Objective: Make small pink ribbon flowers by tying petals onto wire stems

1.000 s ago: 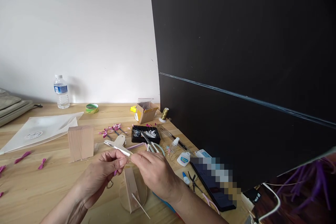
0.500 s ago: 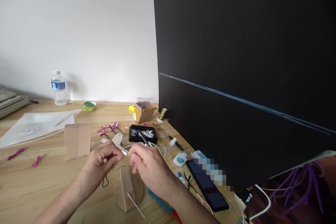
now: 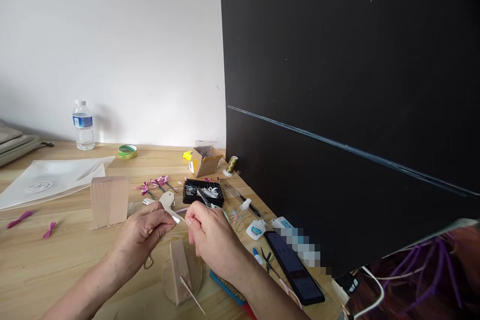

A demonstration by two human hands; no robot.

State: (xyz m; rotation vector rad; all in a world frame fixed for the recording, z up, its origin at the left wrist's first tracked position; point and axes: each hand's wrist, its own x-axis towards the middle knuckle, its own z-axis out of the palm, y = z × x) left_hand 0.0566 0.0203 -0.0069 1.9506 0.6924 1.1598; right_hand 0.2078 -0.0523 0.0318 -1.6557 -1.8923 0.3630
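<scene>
My left hand (image 3: 144, 232) is closed around a flat metal clip or tweezer-like tool with a wooden paddle (image 3: 165, 206), holding it above the wooden table (image 3: 67, 255). My right hand (image 3: 208, 235) pinches at the tool's tip with thumb and forefinger; what it pinches is too small to name. Just below the hands stands a small upright wooden block on a round wooden disc (image 3: 182, 272), with a thin stick (image 3: 192, 295) leaning from it.
A wooden cube (image 3: 108, 200), pink bows (image 3: 155, 185), a black tray of bits (image 3: 203, 191), scissors, glue bottles (image 3: 256, 230), a phone (image 3: 294, 267), a cardboard box (image 3: 204, 159), thread spool, tape roll (image 3: 127, 151), water bottle (image 3: 83, 125) and plastic sheet (image 3: 48, 182). A tall black board (image 3: 337, 110) stands right.
The view has shifted slightly; both hands stay together at the tool, and my right fingers have closed tighter at its tip.
</scene>
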